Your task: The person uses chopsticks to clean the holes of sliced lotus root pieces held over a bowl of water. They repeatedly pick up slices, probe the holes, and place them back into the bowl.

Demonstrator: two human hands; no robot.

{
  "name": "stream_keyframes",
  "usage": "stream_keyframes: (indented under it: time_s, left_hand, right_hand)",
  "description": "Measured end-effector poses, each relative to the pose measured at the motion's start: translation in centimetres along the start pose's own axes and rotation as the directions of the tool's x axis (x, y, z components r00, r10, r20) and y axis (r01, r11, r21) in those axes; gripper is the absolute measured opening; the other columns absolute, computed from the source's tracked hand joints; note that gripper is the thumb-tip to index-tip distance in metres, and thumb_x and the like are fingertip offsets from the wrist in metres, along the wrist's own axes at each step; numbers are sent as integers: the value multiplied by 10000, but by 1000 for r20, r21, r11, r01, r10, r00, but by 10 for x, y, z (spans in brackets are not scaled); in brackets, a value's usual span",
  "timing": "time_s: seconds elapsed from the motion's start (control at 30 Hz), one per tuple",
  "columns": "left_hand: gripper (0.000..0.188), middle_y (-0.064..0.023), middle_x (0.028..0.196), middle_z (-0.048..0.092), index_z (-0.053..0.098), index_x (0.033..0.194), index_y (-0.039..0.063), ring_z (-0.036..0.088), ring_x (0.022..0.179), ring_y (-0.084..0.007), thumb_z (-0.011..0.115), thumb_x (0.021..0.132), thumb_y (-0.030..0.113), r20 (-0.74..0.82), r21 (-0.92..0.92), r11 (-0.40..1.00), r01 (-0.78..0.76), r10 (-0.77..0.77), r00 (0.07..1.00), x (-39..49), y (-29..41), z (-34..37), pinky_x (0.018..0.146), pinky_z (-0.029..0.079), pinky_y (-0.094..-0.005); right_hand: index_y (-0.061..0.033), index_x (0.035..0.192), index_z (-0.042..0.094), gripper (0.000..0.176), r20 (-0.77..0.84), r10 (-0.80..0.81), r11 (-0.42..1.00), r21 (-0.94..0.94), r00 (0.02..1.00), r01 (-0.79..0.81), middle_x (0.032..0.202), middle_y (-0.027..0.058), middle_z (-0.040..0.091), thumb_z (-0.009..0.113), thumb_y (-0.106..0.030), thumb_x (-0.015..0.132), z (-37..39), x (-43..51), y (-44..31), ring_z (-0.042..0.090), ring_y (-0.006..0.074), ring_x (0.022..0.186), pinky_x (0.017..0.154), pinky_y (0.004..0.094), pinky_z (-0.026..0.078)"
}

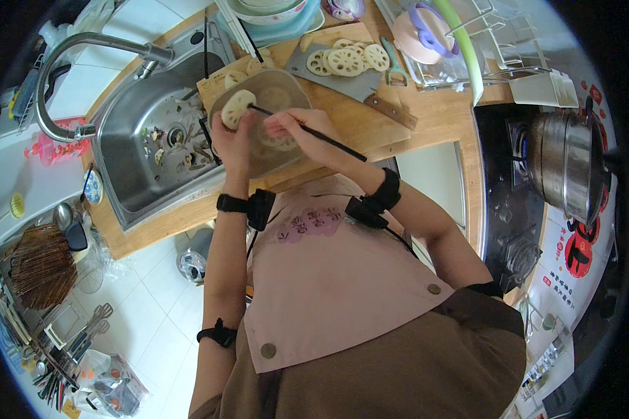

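My left hand point(232, 141) grips a lotus root slice point(238, 109) over the left side of a translucent plastic tub point(288, 84). In my right hand point(299, 131) is a dark chopstick point(333, 141), its tip touching the slice's right edge. Pale slices lie in cloudy liquid inside the tub, partly hidden by my hands. Beneath the tub is a wooden cutting board point(382, 137). Behind my right hand, several lotus root slices point(346, 61) rest on the blade of a cleaver point(330, 73), whose wooden handle points toward the lower right.
A steel sink point(131, 173) holding peel scraps lies left, under a curved faucet point(97, 39). Stacked bowls point(264, 10), a green peeler point(394, 65) and a dish rack point(495, 47) stand behind the board. At right, a steel pot point(566, 157) sits on the stove.
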State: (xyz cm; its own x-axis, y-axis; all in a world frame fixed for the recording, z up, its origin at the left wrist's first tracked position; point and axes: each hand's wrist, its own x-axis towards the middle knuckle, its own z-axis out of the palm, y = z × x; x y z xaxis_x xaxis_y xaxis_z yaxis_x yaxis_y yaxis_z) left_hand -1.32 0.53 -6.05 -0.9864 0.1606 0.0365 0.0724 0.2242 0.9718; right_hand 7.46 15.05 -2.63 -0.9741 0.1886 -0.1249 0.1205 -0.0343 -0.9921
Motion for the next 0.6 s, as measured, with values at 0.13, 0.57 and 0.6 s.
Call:
stream_keyframes:
  time_s: [0.13, 0.57, 0.6]
  left_hand:
    - [220, -124, 812, 598, 552, 951, 5, 560, 710, -211, 697, 837, 125, 78, 266, 955, -132, 116, 990, -1, -5, 1, 656, 460, -333]
    - [254, -262, 941, 639, 478, 1029, 5, 615, 915, -442, 641, 880, 130, 115, 499, 862, -87, 34, 993, 3, 4, 0, 710, 490, -465]
    - [259, -260, 942, 641, 479, 1036, 7, 615, 922, -441, 643, 878, 130, 106, 492, 866, -90, 43, 993, 3, 3, 0, 713, 490, -462]
  right_hand:
    - [12, 1098, 642, 304, 54, -243, 826, -511, 968, 236, 920, 171, 692, 452, -201, 994, -8, 2, 1, 684, 265, 846, 750, 322, 540]
    - [-61, 992, 702, 256, 22, -236, 893, -390, 972, 225, 767, 167, 659, 595, -271, 890, -22, -1, -7, 656, 310, 680, 598, 364, 500]
    - [-57, 989, 698, 261, 17, -172, 906, -390, 985, 165, 765, 167, 658, 594, -274, 888, -22, 0, -7, 653, 312, 678, 598, 368, 497]
